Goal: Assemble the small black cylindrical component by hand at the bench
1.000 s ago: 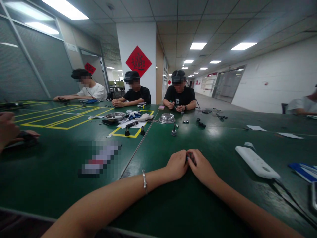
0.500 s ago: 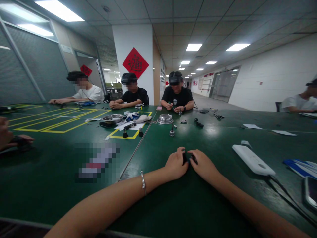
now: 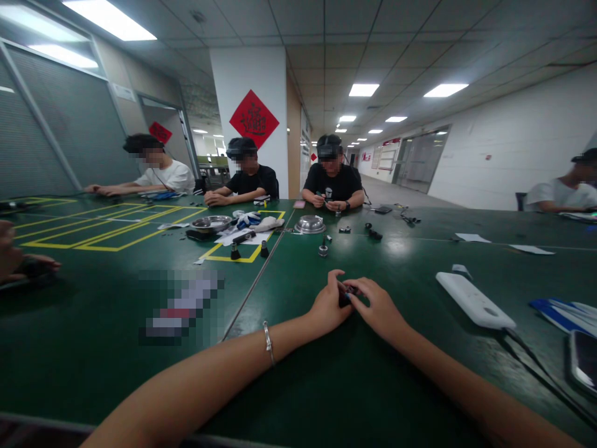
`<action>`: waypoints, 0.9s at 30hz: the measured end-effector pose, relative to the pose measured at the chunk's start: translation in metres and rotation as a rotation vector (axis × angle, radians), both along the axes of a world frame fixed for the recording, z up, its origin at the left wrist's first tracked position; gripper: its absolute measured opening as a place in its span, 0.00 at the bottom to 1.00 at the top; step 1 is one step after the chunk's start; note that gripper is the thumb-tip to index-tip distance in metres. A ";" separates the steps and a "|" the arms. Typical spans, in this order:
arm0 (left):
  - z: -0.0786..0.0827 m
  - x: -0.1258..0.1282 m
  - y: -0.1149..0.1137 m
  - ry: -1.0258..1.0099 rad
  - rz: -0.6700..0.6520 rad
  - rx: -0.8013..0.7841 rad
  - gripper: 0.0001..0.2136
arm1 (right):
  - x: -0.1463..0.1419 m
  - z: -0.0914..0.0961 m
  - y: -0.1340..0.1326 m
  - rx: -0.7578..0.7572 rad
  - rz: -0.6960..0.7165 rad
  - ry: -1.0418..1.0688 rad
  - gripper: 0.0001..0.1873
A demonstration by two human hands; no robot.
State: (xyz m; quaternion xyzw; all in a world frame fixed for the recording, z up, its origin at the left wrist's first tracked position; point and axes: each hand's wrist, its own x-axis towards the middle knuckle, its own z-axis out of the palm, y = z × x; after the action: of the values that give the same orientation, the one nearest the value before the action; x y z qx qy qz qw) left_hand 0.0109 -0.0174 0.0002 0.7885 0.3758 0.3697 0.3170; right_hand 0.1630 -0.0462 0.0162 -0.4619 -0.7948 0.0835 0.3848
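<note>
My left hand (image 3: 330, 306) is closed around a small dark part (image 3: 344, 298), mostly hidden by the fingers. Against it, my right hand (image 3: 375, 305) pinches at the same spot, its fingertips touching the dark part or a second small dark piece; I cannot tell which. Both hands rest low over the green table (image 3: 289, 373), and a bracelet circles the left wrist. Beyond the hands stands a small metal-and-black part (image 3: 323, 249). Farther back lies a shiny metal bowl-like lid (image 3: 310, 224).
At right lie a white power bank (image 3: 476, 302) with a cable, blue-white gloves (image 3: 564, 316) and a phone (image 3: 583, 361). Two black nozzle-like parts (image 3: 236, 251) and a metal bowl (image 3: 212, 223) sit at left. Co-workers (image 3: 333, 180) sit around the far side.
My right hand has moved left to meet my left hand, closing the gap between them. The fingers now come together over the dark part.
</note>
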 end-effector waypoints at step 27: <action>0.001 0.000 0.002 0.039 -0.016 -0.042 0.28 | -0.001 -0.002 0.000 -0.110 -0.096 0.011 0.09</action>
State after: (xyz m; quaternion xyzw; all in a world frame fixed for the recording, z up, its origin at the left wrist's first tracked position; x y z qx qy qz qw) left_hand 0.0107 -0.0151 0.0011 0.7916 0.3835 0.3437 0.3290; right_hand 0.1625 -0.0458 0.0140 -0.5195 -0.7638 0.1110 0.3666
